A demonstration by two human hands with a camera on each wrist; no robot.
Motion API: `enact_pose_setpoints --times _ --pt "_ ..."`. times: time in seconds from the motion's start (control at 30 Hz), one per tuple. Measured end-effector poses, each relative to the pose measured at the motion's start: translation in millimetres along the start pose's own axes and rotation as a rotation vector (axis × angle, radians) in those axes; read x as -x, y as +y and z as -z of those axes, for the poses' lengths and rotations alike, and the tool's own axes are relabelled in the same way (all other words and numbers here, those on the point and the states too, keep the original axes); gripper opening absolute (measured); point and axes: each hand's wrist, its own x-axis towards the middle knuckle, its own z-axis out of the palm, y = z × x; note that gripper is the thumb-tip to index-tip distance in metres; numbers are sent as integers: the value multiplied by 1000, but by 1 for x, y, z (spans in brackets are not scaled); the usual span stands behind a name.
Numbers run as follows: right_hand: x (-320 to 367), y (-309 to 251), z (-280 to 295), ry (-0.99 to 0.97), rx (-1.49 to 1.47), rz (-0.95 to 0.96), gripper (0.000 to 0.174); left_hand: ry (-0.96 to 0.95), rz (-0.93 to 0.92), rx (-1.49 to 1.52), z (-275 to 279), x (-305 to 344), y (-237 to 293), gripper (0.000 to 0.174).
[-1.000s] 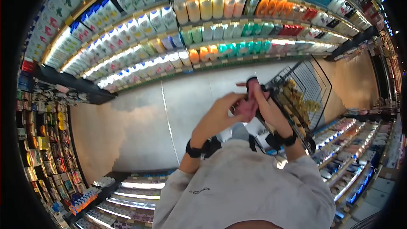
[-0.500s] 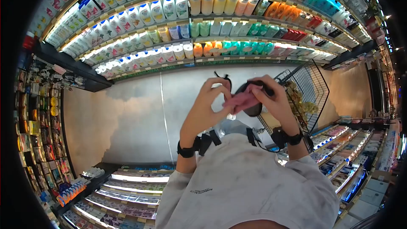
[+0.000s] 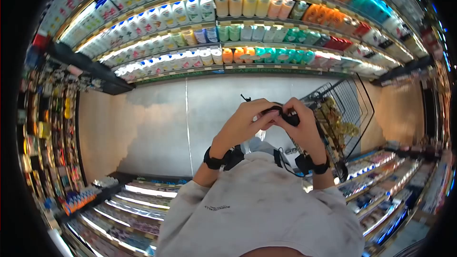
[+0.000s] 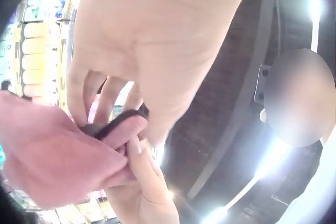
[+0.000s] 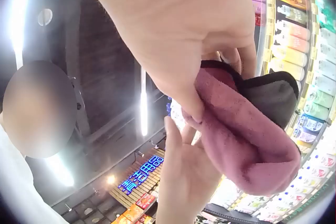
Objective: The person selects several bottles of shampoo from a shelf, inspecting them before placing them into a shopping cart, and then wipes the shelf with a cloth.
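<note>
A soft piece of pink cloth [image 5: 247,145] with black edging and a dark grey side is between my two hands, folded and bunched. In the head view mostly its dark side [image 3: 290,119] shows, the rest covered by fingers. My left hand [image 3: 243,123] pinches its edge between thumb and fingers; the left wrist view shows the pink fabric [image 4: 58,155] spreading out from the fingertips. My right hand [image 3: 307,131] grips the other part, thumb pressed on the pink side. The hands are close together in front of the body, and a short black cord [image 3: 245,98] sticks out beyond the left hand.
A black wire shopping cart [image 3: 364,109] with yellowish packages [image 3: 335,121] in it stands just right of the hands. Shelves of bottles [image 3: 247,32] line the far side of the aisle; lower shelves [image 3: 138,204] are behind the body. Pale floor [image 3: 157,123] lies between.
The hands first drew apart, stretching the pink cloth between them, and now they have come together again. The cloth has turned so that its dark side shows in the head view.
</note>
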Motion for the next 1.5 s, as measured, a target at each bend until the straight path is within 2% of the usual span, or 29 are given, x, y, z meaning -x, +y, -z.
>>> enact_pose_setpoints --times 0.07,0.17,0.23,0.3,0.33,0.47,0.53,0.57,0.63,0.7,0.73,0.8,0.9,0.93,0.97,1.0,1.03,1.13,1.23,1.27,1.3,1.33,1.43,1.5 --pt "3 8 11 -14 1 -27 28 -23 49 18 -7 -12 6 20" --pt "11 23 35 4 -39 -42 23 63 -147 -122 -16 -39 0 19" --pt "18 41 47 49 -150 -22 21 93 -141 -184 -23 -55 9 18" --pt "25 57 68 38 -112 -40 19 146 -118 -175 -32 -67 16 18" --pt "28 64 79 31 -113 -58 20 164 -50 -182 -35 -73 20 19" --pt "38 106 111 0 -131 -95 22 378 31 -221 -46 -94 6 16" --pt "40 117 120 -26 -185 -142 17 388 173 -141 -53 -100 19 17" --pt "39 122 122 -23 -198 -94 16 396 246 -99 -56 -102 24 17" --pt "36 132 124 -25 -212 7 16 364 189 -188 -64 -105 23 20" --pt "32 137 126 -81 -211 -49 17 312 183 -339 -68 -107 28 22" --pt "29 139 126 -108 -207 -74 17 331 195 -294 -70 -108 29 22" --pt "24 143 127 -31 -177 -93 16 369 203 -210 -67 -113 32 22" --pt "10 156 123 164 -61 -50 16 461 59 -511 -52 -111 29 22" --pt "3 157 120 245 -86 -37 17 489 133 -403 -50 -113 34 22" --pt "-4 167 118 207 -120 -35 15 504 222 -287 -48 -112 36 22" --pt "-13 155 124 103 -187 -121 15 500 262 -116 -41 -109 18 22" --pt "-16 139 128 -10 -257 -225 15 472 234 -145 -36 -110 7 23" --pt "-35 112 115 -170 -410 -194 16 305 144 -107 -34 -116 -5 22" --pt "-54 96 80 -82 -686 -157 15 60 178 -82 -33 -119 6 28" --pt "-62 82 78 -122 -834 -155 12 -26 157 -108 -27 -120 7 30" --pt "-68 77 68 -86 -839 -167 12 -114 129 -139 -19 -122 10 33" --pt "-76 76 56 -47 -845 -177 12 -122 93 -273 -10 -120 13 38" --pt "-97 56 29 -6 -843 -176 11 10 12 -235 23 -107 0 37" --pt "-112 52 8 -8 -735 -129 12 98 76 -215 53 -98 -5 30"
